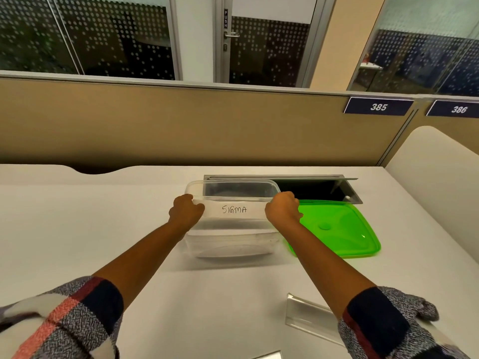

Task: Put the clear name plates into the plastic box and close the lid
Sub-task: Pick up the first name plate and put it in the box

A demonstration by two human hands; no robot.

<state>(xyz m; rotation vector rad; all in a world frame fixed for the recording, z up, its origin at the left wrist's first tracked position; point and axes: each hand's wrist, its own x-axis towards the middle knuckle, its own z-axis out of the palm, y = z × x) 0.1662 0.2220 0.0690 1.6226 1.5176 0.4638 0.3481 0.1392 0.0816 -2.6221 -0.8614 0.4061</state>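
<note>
A clear name plate (234,210) with a white card reading "SIGMA" is held over the open clear plastic box (228,242) in the middle of the white desk. My left hand (184,213) grips its left end and my right hand (283,207) grips its right end. The green lid (337,228) lies flat on the desk just right of the box. Another clear name plate (307,316) lies near the front right, partly hidden under my right sleeve. A corner of a third plate (269,355) shows at the bottom edge.
An open cable hatch (311,189) with a raised metal flap sits in the desk right behind the box and lid. A tan partition (181,125) with number signs 385 and 386 closes off the back of the desk. A white side panel (435,164) stands at the right.
</note>
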